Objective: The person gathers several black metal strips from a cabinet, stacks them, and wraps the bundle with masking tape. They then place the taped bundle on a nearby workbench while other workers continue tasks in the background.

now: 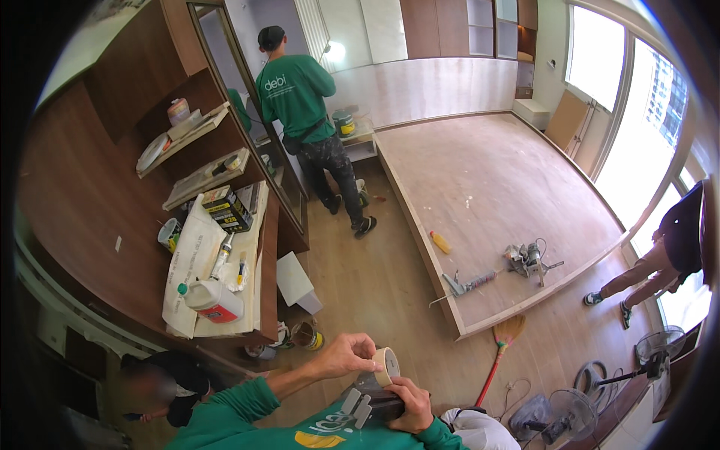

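Observation:
A roll of cream masking tape [387,365] is held on its side between my two hands, close to my green shirt. My left hand [350,355] pinches its upper left edge with thumb and fingertips. Beneath the roll, my right hand [412,404] grips its lower edge. Behind my hands lies something dark and glossy [368,388], which I cannot make out. On the desk [256,281] at the left stand a white jug with a green cap [212,301], a black and yellow adhesive tin [228,208], a sealant cartridge [222,256] and a paintbrush [242,270].
A wooden bed platform [506,169] bears a caulking gun [467,283], a power saw [529,260] and a yellow bottle [440,242]. A co-worker [304,101] stands by the wardrobe. Other people are at the right and lower left. A broom [500,354], fans [562,416] and paint cans [306,336] stand around.

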Available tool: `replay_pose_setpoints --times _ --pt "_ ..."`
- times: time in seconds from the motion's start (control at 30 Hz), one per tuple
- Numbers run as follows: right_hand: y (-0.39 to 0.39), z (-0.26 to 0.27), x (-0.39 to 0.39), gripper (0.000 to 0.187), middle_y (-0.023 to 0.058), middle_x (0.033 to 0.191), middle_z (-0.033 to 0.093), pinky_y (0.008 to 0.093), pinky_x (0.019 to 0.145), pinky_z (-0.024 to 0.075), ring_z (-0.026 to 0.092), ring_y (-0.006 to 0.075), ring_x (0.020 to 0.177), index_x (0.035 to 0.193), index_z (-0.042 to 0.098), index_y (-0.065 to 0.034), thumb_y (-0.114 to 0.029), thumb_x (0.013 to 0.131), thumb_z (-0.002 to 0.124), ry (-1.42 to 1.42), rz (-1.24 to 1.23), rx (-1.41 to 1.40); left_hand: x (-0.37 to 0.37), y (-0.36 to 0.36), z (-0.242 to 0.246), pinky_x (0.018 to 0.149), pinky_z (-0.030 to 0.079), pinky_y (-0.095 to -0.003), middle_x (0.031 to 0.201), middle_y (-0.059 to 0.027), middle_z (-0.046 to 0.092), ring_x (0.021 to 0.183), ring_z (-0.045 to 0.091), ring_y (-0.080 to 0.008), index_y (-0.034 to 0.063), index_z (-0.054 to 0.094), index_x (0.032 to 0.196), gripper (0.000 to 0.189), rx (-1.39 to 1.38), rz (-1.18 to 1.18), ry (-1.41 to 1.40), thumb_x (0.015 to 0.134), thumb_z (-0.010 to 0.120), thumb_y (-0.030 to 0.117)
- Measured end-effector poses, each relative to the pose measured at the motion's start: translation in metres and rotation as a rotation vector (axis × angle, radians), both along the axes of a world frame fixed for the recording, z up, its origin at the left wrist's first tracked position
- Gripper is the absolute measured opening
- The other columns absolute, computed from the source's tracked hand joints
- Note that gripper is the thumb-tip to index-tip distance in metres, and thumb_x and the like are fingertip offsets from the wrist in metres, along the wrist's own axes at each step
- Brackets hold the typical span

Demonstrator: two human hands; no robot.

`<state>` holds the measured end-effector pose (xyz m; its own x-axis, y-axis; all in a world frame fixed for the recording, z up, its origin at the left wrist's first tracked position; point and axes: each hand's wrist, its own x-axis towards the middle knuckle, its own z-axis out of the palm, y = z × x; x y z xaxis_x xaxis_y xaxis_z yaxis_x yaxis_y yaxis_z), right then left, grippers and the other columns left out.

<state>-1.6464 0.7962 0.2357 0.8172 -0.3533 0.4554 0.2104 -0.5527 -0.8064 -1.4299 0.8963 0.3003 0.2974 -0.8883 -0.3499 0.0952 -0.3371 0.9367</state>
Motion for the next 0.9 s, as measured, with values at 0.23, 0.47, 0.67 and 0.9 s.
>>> replay_pose_setpoints --times 0.23,0.47,0.67,0.9 --pt "-0.043 0.006 0.071 0.067 0.0137 0.113 0.065 0.0404 0.074 0.0583 0.070 0.0340 0.088 0.110 0.064 -0.0078 -0.014 0.047 0.085 0.020 -0.031 -0.090 0.076 -0.040 -0.023 0.074 0.051 -0.0225 0.090 -0.0009 0.067 0.083 0.063 -0.0069 0.0033 0.063 0.098 0.028 -0.089 -0.007 -0.003 0.080 0.084 0.009" --pt "-0.072 0.011 0.157 0.068 0.0144 0.114 0.065 0.0406 0.074 0.0582 0.070 0.0355 0.088 0.111 0.064 -0.0075 -0.014 0.047 0.085 0.019 0.058 -0.136 0.153 -0.054 -0.009 0.075 0.051 -0.0215 0.091 -0.0005 0.068 0.083 0.063 -0.0056 0.0033 0.063 0.099 0.029 -0.072 0.080 0.019 0.080 0.084 0.008" --pt "-0.083 0.006 0.215 0.068 0.0138 0.116 0.064 0.0408 0.075 0.0585 0.069 0.0365 0.089 0.112 0.063 -0.0074 -0.014 0.048 0.084 0.018 0.093 -0.080 0.208 -0.059 -0.009 0.075 0.051 -0.0225 0.090 -0.0016 0.068 0.082 0.063 -0.0073 0.0021 0.064 0.097 0.031 0.019 0.102 -0.016 0.078 0.086 0.013" --pt "-0.119 0.004 0.261 0.064 0.0118 0.117 0.063 0.0408 0.073 0.0583 0.069 0.0343 0.092 0.113 0.062 -0.0087 -0.015 0.053 0.082 0.062 0.185 -0.076 0.248 -0.082 -0.012 0.074 0.051 -0.0229 0.087 -0.0025 0.068 0.079 0.064 -0.0089 0.0021 0.064 0.094 0.031 0.077 0.201 0.022 0.078 0.086 0.015"
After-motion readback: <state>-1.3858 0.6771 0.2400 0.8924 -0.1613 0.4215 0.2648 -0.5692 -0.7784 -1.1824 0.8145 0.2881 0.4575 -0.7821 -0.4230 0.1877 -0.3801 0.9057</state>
